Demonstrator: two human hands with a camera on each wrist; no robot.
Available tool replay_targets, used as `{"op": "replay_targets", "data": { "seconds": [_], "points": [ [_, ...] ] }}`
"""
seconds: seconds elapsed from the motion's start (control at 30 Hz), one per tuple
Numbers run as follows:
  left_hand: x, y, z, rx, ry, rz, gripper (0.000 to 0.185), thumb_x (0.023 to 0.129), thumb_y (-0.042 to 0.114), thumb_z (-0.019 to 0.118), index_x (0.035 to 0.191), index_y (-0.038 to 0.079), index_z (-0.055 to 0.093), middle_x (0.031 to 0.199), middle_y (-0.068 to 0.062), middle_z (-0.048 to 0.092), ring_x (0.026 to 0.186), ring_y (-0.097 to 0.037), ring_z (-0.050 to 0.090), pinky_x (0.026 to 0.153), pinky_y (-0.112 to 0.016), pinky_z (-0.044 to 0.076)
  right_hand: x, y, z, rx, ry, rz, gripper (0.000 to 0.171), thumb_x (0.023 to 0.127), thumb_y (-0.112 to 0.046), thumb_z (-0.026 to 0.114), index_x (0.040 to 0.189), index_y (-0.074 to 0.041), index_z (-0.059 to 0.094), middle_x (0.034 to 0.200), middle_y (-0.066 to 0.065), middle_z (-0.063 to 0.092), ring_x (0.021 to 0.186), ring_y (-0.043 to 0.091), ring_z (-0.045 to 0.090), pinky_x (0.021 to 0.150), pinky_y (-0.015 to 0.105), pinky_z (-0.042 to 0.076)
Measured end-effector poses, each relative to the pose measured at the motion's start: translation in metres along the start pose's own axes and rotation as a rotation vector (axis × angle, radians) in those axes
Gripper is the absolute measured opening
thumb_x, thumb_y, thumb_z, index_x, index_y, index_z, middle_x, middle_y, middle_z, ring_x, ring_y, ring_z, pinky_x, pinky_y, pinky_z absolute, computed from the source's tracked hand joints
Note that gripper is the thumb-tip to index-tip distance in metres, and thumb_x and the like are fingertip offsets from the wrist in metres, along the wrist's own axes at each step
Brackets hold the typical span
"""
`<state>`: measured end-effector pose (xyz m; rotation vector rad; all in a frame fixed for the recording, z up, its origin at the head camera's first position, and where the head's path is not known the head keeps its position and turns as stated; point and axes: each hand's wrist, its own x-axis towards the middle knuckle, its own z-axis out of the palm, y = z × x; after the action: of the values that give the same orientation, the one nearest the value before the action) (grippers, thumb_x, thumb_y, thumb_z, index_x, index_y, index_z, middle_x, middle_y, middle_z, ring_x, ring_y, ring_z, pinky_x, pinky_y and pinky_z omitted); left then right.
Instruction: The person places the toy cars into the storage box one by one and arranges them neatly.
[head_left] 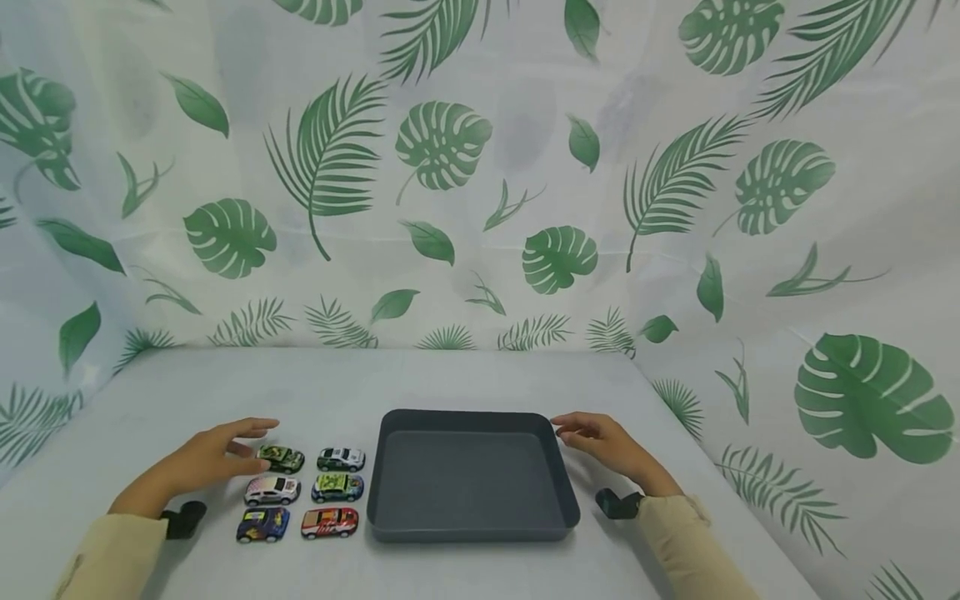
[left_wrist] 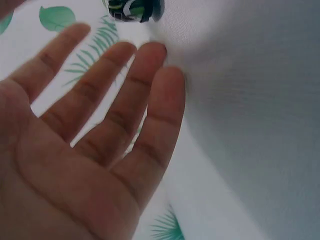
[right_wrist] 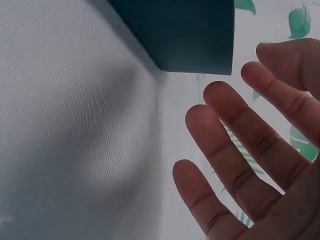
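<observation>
Left hand [head_left: 213,457] hovers low over the grey surface [head_left: 465,379], fingers straight and spread, grip wide open and holding nothing; the left wrist view shows the bare palm and fingers [left_wrist: 150,100] stretched out; its fingertips hang just beside the camouflage toy car [head_left: 281,457], the far-left one of six cars parked in two columns; whether they touch it I cannot tell. Beside that car sits the white toy car [head_left: 341,458]; in the middle row, the pink-white toy car [head_left: 272,490] and the green toy car [head_left: 337,487]; nearest the person, the blue toy car [head_left: 263,524] and the red toy car [head_left: 329,522]. Right of the cars lies the dark grey tray [head_left: 390,467], close to them. Right hand [head_left: 603,443] sits at the tray's far right corner, fingers relaxed and extended, grip open and holding nothing, fingertips just beside the rim; in the right wrist view the spread fingers [right_wrist: 235,130] stand apart from the tray corner [right_wrist: 195,35]. Leaf-print cloth [head_left: 450,167] hangs behind.
</observation>
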<state>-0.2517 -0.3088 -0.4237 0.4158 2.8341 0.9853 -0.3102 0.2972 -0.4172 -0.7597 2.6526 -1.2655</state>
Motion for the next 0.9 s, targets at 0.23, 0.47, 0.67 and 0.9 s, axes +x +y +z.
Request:
{"op": "replay_targets", "data": {
  "seconds": [0.23, 0.47, 0.67, 0.9],
  "points": [
    [0.007, -0.001, -0.005, -0.093, -0.056, 0.102, 0.064, 0.097, 0.014, 0.082, 0.148, -0.013, 0.052, 0.143, -0.041, 0.056, 0.118, -0.057, 0.064, 0.092, -0.068, 0.056, 0.007, 0.003, 0.001, 0.021, -0.034, -0.009, 0.038, 0.107, -0.014, 0.069, 0.139, 0.007, 0.067, 0.139, 0.028, 0.068, 0.116, 0.034, 0.071, 0.092, 0.032, 0.058],
    [0.016, -0.007, -0.004, -0.101, -0.101, 0.177, 0.055, 0.095, 0.008, 0.082, 0.138, -0.017, 0.06, 0.136, -0.036, 0.064, 0.12, -0.052, 0.065, 0.098, -0.061, 0.056, 0.011, 0.015, 0.003, 0.109, -0.067, 0.035, 0.047, 0.103, -0.016, 0.076, 0.142, 0.007, 0.065, 0.144, 0.029, 0.064, 0.117, 0.031, 0.071, 0.094, 0.031, 0.058],
    [0.021, -0.008, -0.002, -0.091, -0.111, 0.199, 0.047, 0.093, 0.006, 0.082, 0.131, -0.016, 0.065, 0.13, -0.031, 0.069, 0.116, -0.047, 0.067, 0.098, -0.055, 0.056, 0.009, 0.022, 0.008, 0.146, -0.031, 0.083, 0.048, 0.103, -0.021, 0.076, 0.143, 0.003, 0.066, 0.146, 0.026, 0.063, 0.123, 0.032, 0.068, 0.106, 0.05, 0.053],
    [0.021, -0.006, 0.0, -0.072, -0.098, 0.106, 0.038, 0.09, 0.005, 0.084, 0.123, -0.011, 0.073, 0.127, -0.029, 0.072, 0.111, -0.045, 0.068, 0.096, -0.064, 0.055, 0.008, 0.028, 0.012, 0.167, -0.005, 0.112, 0.047, 0.104, -0.022, 0.075, 0.145, 0.0, 0.065, 0.144, 0.021, 0.064, 0.129, 0.03, 0.061, 0.111, 0.053, 0.047]
  ]
}}
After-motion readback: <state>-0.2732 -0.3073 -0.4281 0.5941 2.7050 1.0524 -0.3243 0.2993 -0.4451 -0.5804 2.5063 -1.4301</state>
